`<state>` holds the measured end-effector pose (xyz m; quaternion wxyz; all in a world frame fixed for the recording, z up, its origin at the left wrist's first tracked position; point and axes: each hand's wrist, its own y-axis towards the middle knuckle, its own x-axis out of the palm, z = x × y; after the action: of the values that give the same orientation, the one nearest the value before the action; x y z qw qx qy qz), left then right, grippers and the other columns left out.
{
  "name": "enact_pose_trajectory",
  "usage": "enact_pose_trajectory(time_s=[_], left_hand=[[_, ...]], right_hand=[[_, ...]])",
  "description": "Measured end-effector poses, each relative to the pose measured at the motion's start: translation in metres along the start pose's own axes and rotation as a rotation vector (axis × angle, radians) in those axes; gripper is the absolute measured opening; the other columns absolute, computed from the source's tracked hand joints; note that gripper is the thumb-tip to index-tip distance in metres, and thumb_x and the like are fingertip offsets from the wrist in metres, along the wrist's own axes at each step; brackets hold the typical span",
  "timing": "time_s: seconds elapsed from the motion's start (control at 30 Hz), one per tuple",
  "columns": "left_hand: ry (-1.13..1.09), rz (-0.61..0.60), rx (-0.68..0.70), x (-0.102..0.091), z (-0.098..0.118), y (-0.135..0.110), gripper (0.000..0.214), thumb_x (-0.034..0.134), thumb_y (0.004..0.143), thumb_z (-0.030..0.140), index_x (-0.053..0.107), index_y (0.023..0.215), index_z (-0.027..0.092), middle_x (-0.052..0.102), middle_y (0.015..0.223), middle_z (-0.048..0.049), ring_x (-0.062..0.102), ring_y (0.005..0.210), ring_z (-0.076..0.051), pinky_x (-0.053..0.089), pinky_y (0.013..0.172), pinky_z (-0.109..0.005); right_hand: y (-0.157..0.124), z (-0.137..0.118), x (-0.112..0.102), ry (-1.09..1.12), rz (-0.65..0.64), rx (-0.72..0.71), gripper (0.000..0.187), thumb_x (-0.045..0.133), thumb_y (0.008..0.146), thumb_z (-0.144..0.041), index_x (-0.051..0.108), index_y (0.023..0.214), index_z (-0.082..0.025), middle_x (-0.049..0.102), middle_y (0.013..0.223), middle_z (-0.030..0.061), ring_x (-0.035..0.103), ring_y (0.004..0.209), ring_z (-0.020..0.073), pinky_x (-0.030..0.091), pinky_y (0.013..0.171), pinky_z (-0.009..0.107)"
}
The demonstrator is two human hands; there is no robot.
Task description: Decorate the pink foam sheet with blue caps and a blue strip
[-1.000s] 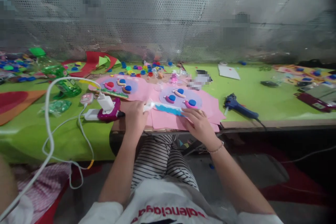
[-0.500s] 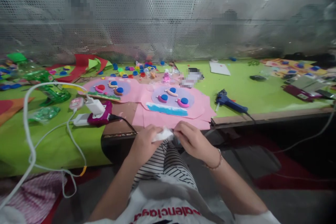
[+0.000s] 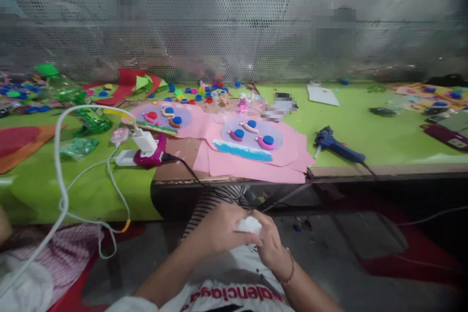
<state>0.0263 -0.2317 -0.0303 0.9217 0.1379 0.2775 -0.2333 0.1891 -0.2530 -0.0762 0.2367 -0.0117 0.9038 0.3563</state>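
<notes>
My left hand (image 3: pixel 221 228) and my right hand (image 3: pixel 271 241) are down in my lap, below the table edge, both closed around a crumpled white scrap of paper (image 3: pixel 248 224) pinched between them. On the table above lies a pink paper sheet (image 3: pixel 252 165) with a purple oval carrying blue-capped snail shapes and a blue wavy strip (image 3: pixel 243 151) along its lower edge. A second, similar pink craft piece (image 3: pixel 166 119) lies to its left.
A blue glue gun (image 3: pixel 338 148) lies right of the pink sheet. A purple device with a white charger and cables (image 3: pixel 146 148) sits left. Coloured bottle caps (image 3: pixel 197 92), green plastic bottles (image 3: pixel 82 112) and felt scraps crowd the back left. A perforated metal wall stands behind.
My hands left the blue strip on the pink sheet, drew back over the table edge with the white scrap, and dropped to my lap, bunching it up.
</notes>
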Motion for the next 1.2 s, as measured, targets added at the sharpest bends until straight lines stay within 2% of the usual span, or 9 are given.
enact_pose_trajectory(time_s=[0.2,0.3,0.43,0.53,0.73,0.87,1.0,1.1,1.2], left_hand=[[-0.132,-0.018,-0.06,0.012,0.009,-0.01,0.043,0.058,0.081,0.055,0.054,0.063,0.016,0.053,0.061,0.0007,0.045,0.059,-0.012,0.028,0.056,-0.024],[-0.158,-0.089,0.007,0.007,0.02,-0.017,0.048,0.054,0.08,0.062,0.053,0.065,0.017,0.051,0.063,0.0007,0.043,0.059,-0.012,0.027,0.056,-0.025],[-0.191,-0.17,-0.116,-0.001,0.021,-0.02,0.052,0.052,0.079,0.064,0.043,0.058,0.017,0.042,0.057,0.0034,0.037,0.057,-0.01,0.024,0.054,-0.025],[-0.179,-0.103,-0.168,0.002,0.016,-0.021,0.053,0.046,0.082,0.064,0.04,0.056,0.018,0.042,0.056,0.0023,0.038,0.057,-0.011,0.026,0.056,-0.026],[-0.137,-0.015,-0.123,0.009,0.01,-0.024,0.051,0.047,0.082,0.063,0.058,0.064,0.017,0.059,0.065,-0.0034,0.052,0.064,-0.016,0.04,0.061,-0.026],[0.085,0.293,-0.127,-0.028,-0.002,-0.016,0.042,0.048,0.084,0.056,0.065,0.077,0.018,0.067,0.074,-0.006,0.059,0.07,-0.019,0.048,0.065,-0.028],[0.645,0.678,-0.353,-0.086,-0.025,0.008,0.041,0.041,0.09,0.045,0.063,0.099,0.013,0.066,0.091,-0.015,0.062,0.087,-0.029,0.049,0.079,-0.039],[0.926,0.624,-0.481,-0.104,-0.04,0.024,0.05,0.041,0.092,0.038,0.05,0.128,0.004,0.057,0.123,-0.0263,0.054,0.113,-0.038,0.045,0.091,-0.051],[0.982,0.511,-0.46,-0.095,-0.044,0.028,0.069,0.044,0.092,0.044,0.028,0.145,0.002,0.035,0.147,-0.0285,0.039,0.131,-0.042,0.037,0.1,-0.059]], right_hand=[[0.006,-0.013,-0.009,0.1,-0.103,-0.049,0.045,0.018,0.102,-0.038,0.051,0.075,-0.022,0.054,0.06,0.0004,0.052,0.054,0.0156,0.041,0.051,0.027],[0.018,-0.021,-0.014,0.155,-0.122,-0.19,0.043,0.016,0.101,-0.039,0.044,0.073,-0.022,0.049,0.057,-0.0006,0.044,0.05,0.0139,0.034,0.049,0.027],[0.03,-0.018,-0.024,0.052,-0.102,-0.394,0.033,0.023,0.1,-0.029,0.039,0.072,-0.022,0.042,0.054,-0.002,0.036,0.049,0.0143,0.029,0.05,0.029],[0.034,-0.014,-0.026,0.017,-0.091,-0.353,0.029,0.026,0.099,-0.022,0.039,0.073,-0.022,0.04,0.054,-0.0025,0.035,0.05,0.0142,0.027,0.05,0.029],[0.036,-0.014,-0.028,0.075,-0.137,-0.239,0.034,0.026,0.101,-0.028,0.042,0.072,-0.022,0.043,0.057,-0.0018,0.04,0.052,0.0129,0.031,0.05,0.027],[0.069,0.004,-0.061,0.027,0.113,-0.052,0.034,0.032,0.1,-0.025,0.042,0.068,-0.022,0.042,0.057,-0.0019,0.04,0.051,0.0126,0.033,0.049,0.027],[0.132,0.038,-0.08,-0.223,-0.126,-0.043,0.025,0.045,0.096,-0.032,0.056,0.076,-0.021,0.061,0.075,0.0055,0.057,0.07,0.0172,0.046,0.065,0.03],[0.171,0.062,-0.071,-0.266,-0.311,-0.073,0.018,0.049,0.094,-0.027,0.064,0.087,-0.019,0.068,0.089,0.0085,0.062,0.083,0.0199,0.049,0.075,0.033],[0.188,0.077,-0.057,-0.292,-0.38,-0.058,0.015,0.052,0.09,-0.021,0.067,0.089,-0.017,0.069,0.091,0.0093,0.063,0.085,0.0208,0.051,0.077,0.034]])
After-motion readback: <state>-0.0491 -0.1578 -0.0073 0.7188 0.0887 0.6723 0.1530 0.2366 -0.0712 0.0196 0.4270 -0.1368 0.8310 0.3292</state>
